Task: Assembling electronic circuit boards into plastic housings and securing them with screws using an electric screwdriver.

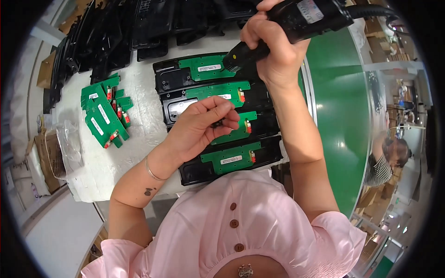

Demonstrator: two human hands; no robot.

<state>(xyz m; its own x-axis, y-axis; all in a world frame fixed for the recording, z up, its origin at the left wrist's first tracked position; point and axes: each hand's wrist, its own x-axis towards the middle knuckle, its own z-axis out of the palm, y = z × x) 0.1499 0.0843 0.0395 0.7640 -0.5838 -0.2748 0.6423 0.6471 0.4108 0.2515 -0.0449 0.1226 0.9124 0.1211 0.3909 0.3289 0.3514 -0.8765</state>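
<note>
My right hand (278,51) is wrapped round a black electric screwdriver (296,21). Its nose slants down to the right part of the farthest green circuit board (197,70), which lies in a black plastic housing (168,74). Over the second and third boards hovers my left hand (197,127), its fingers curled in. Small dark bits show between those fingers, too small to name. The second board (199,91), the third board (255,116) and the nearest board (218,162) also lie in black housings, with red-and-white connectors at their right ends.
A stack of loose green circuit boards (99,113) lies left on the white-covered table (139,106). Several black housings (153,23) crowd the far edge. A green surface (333,116) runs along the right, with another person (389,160) beyond. Clear plastic wrap (68,143) sits at the left edge.
</note>
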